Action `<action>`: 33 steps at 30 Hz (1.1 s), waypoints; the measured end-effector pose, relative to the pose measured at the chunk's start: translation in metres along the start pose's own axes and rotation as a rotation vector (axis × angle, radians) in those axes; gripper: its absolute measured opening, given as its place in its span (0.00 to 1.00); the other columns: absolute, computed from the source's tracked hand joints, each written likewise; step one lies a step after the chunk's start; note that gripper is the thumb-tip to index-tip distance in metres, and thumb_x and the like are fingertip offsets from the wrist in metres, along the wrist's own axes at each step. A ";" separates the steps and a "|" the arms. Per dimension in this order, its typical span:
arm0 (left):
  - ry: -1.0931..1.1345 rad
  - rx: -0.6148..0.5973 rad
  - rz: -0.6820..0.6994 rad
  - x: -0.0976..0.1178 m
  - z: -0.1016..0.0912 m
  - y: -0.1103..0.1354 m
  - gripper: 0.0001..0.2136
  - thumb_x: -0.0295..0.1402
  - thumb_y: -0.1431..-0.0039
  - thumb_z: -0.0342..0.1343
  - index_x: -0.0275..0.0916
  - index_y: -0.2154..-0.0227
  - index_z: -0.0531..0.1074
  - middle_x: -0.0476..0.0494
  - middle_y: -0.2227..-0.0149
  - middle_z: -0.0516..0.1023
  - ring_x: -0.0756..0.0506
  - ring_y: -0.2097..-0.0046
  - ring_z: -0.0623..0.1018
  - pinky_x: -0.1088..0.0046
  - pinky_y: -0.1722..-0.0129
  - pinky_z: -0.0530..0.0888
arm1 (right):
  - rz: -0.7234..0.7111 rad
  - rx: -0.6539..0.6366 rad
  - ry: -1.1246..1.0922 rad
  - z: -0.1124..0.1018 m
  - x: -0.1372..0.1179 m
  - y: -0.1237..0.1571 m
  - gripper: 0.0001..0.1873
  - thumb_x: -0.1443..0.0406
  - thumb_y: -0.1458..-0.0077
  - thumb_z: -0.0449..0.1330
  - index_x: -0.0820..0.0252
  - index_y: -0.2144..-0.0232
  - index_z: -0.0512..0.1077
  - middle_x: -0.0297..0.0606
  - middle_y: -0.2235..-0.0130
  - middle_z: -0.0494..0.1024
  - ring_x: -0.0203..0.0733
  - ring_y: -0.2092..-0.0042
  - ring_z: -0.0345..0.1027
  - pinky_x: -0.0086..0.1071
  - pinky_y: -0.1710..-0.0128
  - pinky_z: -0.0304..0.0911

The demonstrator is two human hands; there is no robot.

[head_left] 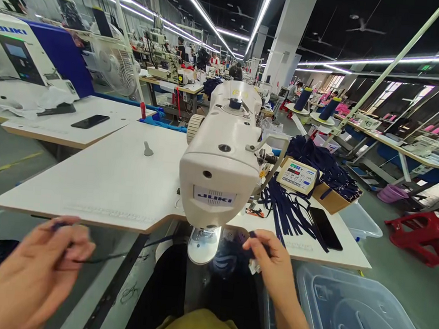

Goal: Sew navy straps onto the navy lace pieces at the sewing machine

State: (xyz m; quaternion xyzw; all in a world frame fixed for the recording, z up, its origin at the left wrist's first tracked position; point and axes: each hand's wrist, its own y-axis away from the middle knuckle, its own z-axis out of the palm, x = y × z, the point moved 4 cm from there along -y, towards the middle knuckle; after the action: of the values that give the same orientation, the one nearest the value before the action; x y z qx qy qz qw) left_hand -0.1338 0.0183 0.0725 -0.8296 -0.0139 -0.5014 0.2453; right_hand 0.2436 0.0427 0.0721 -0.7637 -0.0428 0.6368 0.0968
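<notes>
My left hand (46,265) is at the lower left, off the table's front edge, with its fingers closed on a navy fabric strip (101,259). The strip trails from it to the right, and a dark bit also shows at the fingertips. Just right of the machine head, my right hand (272,267) pinches the small dark end of a navy strip, mostly covered by the fingers. Below those fingers is a small whitish piece (254,266), too blurred to name. Between the hands stands a white sewing machine (221,169), its lit rounded arm (202,247) jutting out beneath the head.
Loose navy strips (290,210) lie on the right of the white table (108,176), beside a control panel (297,175), a phone (325,228) and a cardboard box (331,197) of navy pieces. A clear plastic bin (363,318) stands at lower right; a red stool (422,236) is beyond.
</notes>
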 end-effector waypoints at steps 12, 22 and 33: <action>0.015 -0.477 -0.101 0.065 0.128 0.060 0.15 0.47 0.39 0.47 0.42 0.68 0.71 0.53 0.75 0.72 0.52 0.75 0.71 0.83 0.82 0.65 | -0.753 -0.134 0.743 0.068 -0.038 0.033 0.07 0.67 0.37 0.54 0.57 0.62 0.72 0.32 0.74 0.78 0.36 0.75 0.68 0.32 0.75 0.54; -0.632 -0.125 0.935 0.083 0.122 0.074 0.12 0.26 0.36 0.40 0.33 0.60 0.69 0.43 0.66 0.79 0.48 0.66 0.78 0.73 0.63 0.73 | -0.741 -0.129 0.692 0.075 -0.026 0.035 0.07 0.69 0.37 0.53 0.61 0.61 0.71 0.34 0.72 0.78 0.38 0.74 0.68 0.33 0.74 0.57; -0.620 -0.190 0.805 0.087 0.126 0.072 0.12 0.32 0.33 0.40 0.36 0.58 0.68 0.50 0.73 0.75 0.50 0.73 0.76 0.73 0.74 0.68 | -0.285 -0.489 0.414 0.057 -0.018 0.026 0.10 0.66 0.36 0.51 0.54 0.56 0.72 0.32 0.60 0.78 0.35 0.61 0.73 0.24 0.61 0.64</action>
State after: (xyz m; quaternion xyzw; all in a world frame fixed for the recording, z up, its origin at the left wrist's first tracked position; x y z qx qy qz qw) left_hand 0.0332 -0.0115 0.0696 -0.8975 0.2800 -0.0968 0.3267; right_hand 0.1829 0.0193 0.0748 -0.8636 -0.2796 0.4195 0.0055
